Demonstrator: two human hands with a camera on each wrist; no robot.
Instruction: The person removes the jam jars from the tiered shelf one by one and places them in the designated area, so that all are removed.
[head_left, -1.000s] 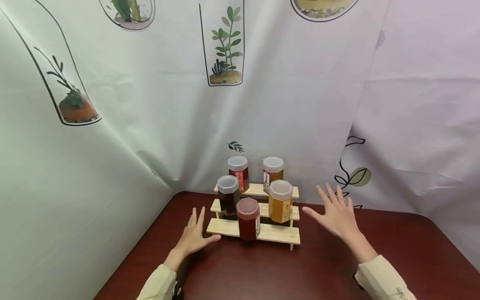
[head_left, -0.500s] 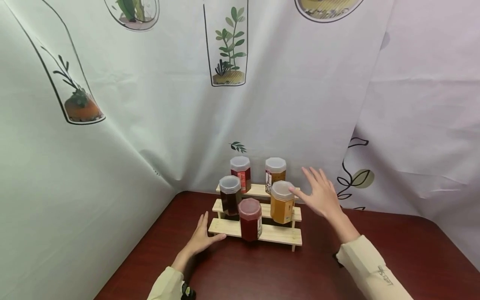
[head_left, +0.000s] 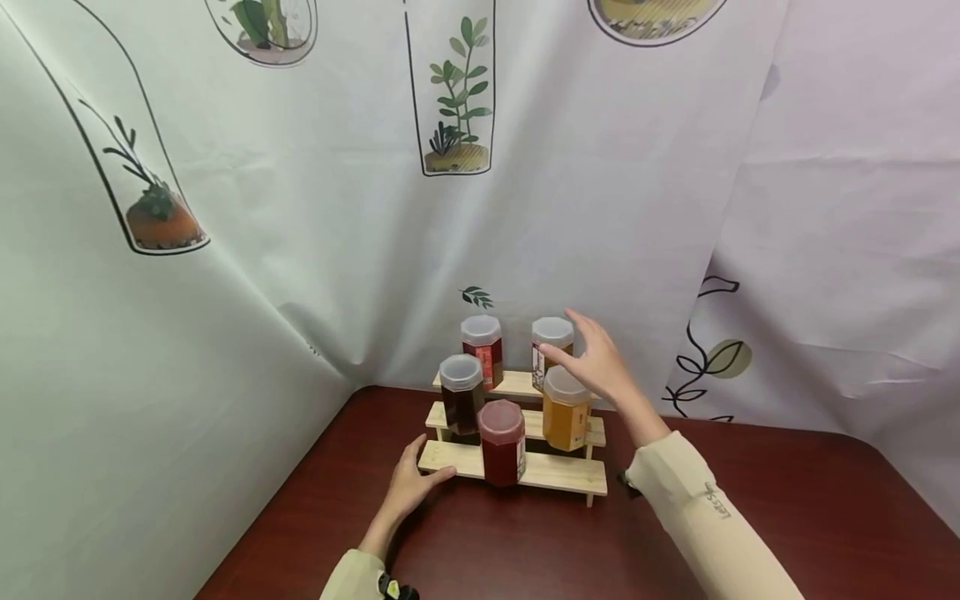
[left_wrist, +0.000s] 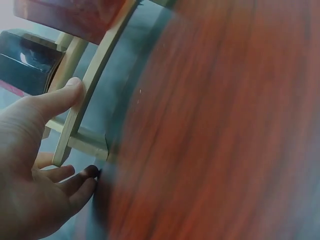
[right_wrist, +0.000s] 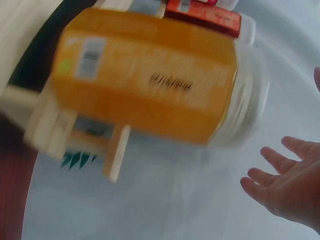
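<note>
My right hand [head_left: 600,362] is above the right side of the stepped wooden shelf [head_left: 562,471], thumb and fingers spread near the white lid of the back amber jar [head_left: 551,332]. Its thumb overlaps that jar in the head view. Just below it stands a yellow-orange jar [right_wrist: 145,80] on the middle step. My left hand [head_left: 408,483] is around the left end of the lowest step, thumb [left_wrist: 65,97] at the plank's front edge, other fingers loosely bent past its end. A red jar [head_left: 501,450] stands on the lowest step.
A dark jar [head_left: 461,400] is on the middle step and another red jar [head_left: 482,346] on the top step. The shelf stands on a dark red-brown table [head_left: 510,550], against a white wall cloth [head_left: 585,208] printed with plants.
My right hand has moved left from beside the shelf to over its right-hand jars. My left hand has come slightly right, closer around the shelf's left end.
</note>
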